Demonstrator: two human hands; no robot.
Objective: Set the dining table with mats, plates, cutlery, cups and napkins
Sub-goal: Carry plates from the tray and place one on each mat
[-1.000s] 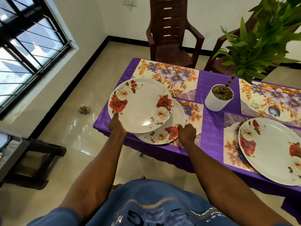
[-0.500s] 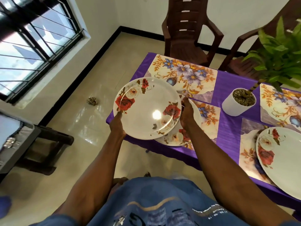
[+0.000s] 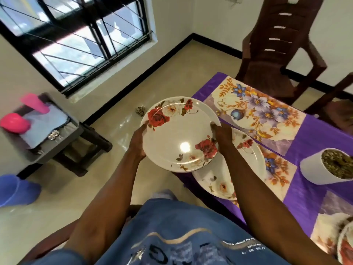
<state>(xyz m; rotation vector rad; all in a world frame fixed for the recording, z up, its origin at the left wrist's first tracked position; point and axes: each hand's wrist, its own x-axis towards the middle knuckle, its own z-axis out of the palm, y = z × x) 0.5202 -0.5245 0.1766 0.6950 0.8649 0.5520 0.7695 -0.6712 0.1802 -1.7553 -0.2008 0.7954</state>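
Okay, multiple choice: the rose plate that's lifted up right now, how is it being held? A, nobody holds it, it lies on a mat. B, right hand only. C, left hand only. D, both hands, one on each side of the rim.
D: the left hand and the right hand grip opposite sides of the raised plate, which is held above a second plate lying on the mat.

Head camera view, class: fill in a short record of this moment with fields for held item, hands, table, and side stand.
Held item: rose-patterned plate, lifted off the table
Hands: left hand and right hand each with a grip on opposite rims
Table: purple cloth; second plate on near floral mat; far floral mat bare; white plant pot
Side stand: pink cups on a grey tray
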